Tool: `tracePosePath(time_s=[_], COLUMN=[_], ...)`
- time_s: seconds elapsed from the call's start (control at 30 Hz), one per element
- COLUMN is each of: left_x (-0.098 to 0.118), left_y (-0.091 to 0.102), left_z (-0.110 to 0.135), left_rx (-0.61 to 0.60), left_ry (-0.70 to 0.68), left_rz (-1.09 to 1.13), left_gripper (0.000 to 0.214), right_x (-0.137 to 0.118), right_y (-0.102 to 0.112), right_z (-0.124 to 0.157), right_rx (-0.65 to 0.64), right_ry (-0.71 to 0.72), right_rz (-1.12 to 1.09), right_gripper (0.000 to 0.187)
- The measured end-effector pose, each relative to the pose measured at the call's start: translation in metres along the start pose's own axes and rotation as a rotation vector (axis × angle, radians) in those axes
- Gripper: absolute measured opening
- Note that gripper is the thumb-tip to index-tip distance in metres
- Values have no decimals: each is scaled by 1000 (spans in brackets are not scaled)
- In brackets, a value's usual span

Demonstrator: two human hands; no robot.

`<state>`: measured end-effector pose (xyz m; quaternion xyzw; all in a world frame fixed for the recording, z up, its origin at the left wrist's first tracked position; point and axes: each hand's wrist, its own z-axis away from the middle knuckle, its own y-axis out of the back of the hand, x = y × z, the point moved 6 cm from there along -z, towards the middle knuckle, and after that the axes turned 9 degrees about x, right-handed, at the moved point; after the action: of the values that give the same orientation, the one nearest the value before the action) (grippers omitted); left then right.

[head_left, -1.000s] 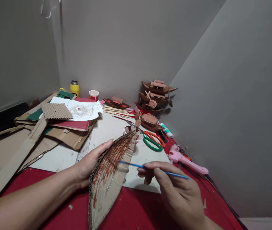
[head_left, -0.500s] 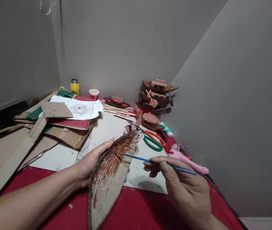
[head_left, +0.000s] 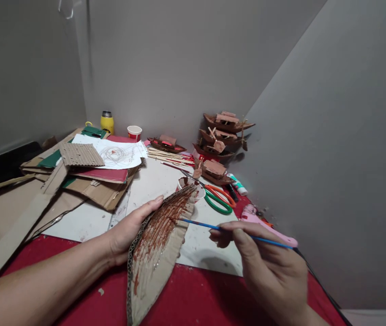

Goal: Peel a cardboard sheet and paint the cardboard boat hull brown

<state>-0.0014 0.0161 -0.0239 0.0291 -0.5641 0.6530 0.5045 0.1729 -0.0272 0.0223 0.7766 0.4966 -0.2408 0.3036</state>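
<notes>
My left hand point(head_left: 133, 228) grips a curved, boat-shaped cardboard hull point(head_left: 160, 249) by its left edge, thumb on the rim and the other fingers hidden beneath. Reddish-brown paint streaks cover the hull's ridged inside, while its right side and lower end are still bare tan. A thin blue paintbrush point(head_left: 206, 225) is pinched in my right hand point(head_left: 267, 262), its tip touching the painted ridges near the middle. Behind the hull's far tip stands a clear cup point(head_left: 199, 192) with brown paint in it, partly hidden.
Green- and orange-handled scissors point(head_left: 218, 202) lie beyond the hull, with a pink glue gun point(head_left: 270, 228) to the right. Several brown model boats point(head_left: 225, 122) are stacked by the wall. Cardboard sheets point(head_left: 94, 190) pile up at left, near thin wooden sticks point(head_left: 169, 157), a paper cup point(head_left: 134, 132) and a yellow bottle point(head_left: 107, 123).
My right hand and the brush have shifted slightly to the right, the tip sliding across the ridges. My left hand keeps its hold on the hull.
</notes>
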Motion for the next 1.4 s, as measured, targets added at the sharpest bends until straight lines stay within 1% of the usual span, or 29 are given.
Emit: tracePosePath(time_s=[0.07, 0.2, 0.27, 0.33, 0.47, 0.53, 0.57, 0.67, 0.8, 0.9, 0.97, 1.0, 1.13, 1.2, 1.27, 1.4], left_x=[0, 1, 1, 0, 0, 1, 1, 2, 2, 0, 0, 0, 1, 0, -1, -3], left_y=[0, 2, 3, 3, 2, 2, 2, 1, 2, 3, 3, 3, -1, -2, -1, 1], left_z=[0, 0, -1, -1, -1, -1, -1, 0, -1, -2, -3, -2, -1, 0, 1, 0], left_rx=[1, 20, 25, 11, -25, -17, -13, -19, 7, 18, 0, -10, -43, -44, -28, -3], left_ry=[-6, -31, -38, -30, -10, -15, -18, -19, -39, -40, -36, -36, -41, -31, -25, -8], left_rz=[-7, -10, -1, 12, 31, 28, 26, 17, -8, -21, -19, -13, 4, 2, -4, -25], left_gripper=[34, 34, 33, 33, 32, 32, 32, 34, 35, 35, 35, 34, 32, 33, 34, 36], right_x=[-2, -7, -8, -7, -3, -3, -3, -7, -10, -12, -10, -9, -5, -6, -7, -7], right_y=[-1, -10, -12, -11, 2, 6, 6, 2, -9, -15, -15, -14, -4, -3, -5, -16], right_z=[2, 13, 17, 15, 3, 0, -1, 3, 13, 18, 17, 15, 6, 4, 5, 12], right_rx=[-21, -200, -253, -230, -22, 41, 47, -22, -209, -319, -325, -301, -140, -102, -113, -246], right_ry=[8, -8, 2, 21, 35, 43, 52, 58, -5, -15, -20, -24, -26, -27, -59, -164], right_rz=[-17, -106, -118, -84, 57, 107, 117, 62, -96, -121, -117, -113, -28, -11, -59, -197], right_gripper=[19, 22, 24, 23, 19, 17, 16, 17, 19, 19, 19, 19, 18, 18, 18, 18])
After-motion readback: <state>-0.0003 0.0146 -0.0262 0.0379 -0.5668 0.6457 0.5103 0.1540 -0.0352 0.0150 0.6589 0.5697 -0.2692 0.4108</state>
